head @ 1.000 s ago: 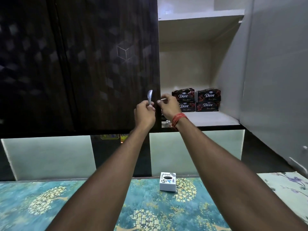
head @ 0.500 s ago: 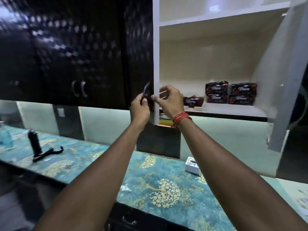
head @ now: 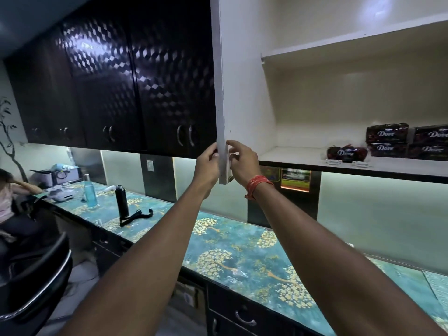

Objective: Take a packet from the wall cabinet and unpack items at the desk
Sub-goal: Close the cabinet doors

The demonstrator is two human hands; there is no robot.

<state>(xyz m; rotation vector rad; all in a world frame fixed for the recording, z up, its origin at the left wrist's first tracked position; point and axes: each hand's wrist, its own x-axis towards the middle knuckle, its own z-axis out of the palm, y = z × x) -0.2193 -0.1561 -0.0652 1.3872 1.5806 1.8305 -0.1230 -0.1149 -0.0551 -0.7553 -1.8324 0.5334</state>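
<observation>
The wall cabinet door [head: 242, 93] stands swung open, its white inner face and edge toward me. My left hand [head: 207, 169] grips its outer side near the bottom corner. My right hand [head: 242, 163], with a red thread at the wrist, holds the inner side of the same edge. On the cabinet's lower shelf [head: 303, 163] lie dark red Dove packets: a single one [head: 346, 153] in front and a stack [head: 388, 139] further right, with more at the frame's right edge. The teal patterned desk [head: 242, 258] runs below.
Closed dark cabinet doors [head: 116, 88] extend left. On the desk's left stretch stand a black bottle [head: 122, 201] with a strap, a blue bottle [head: 90, 194] and white devices. A seated person [head: 9, 197] and a black chair [head: 36, 275] are at the left. Drawers sit under the desk.
The cabinet door has swung wider open, from nearly closed to edge-on toward me. Both hands stayed on its lower edge. My view turned left, revealing more desk and a seated person.
</observation>
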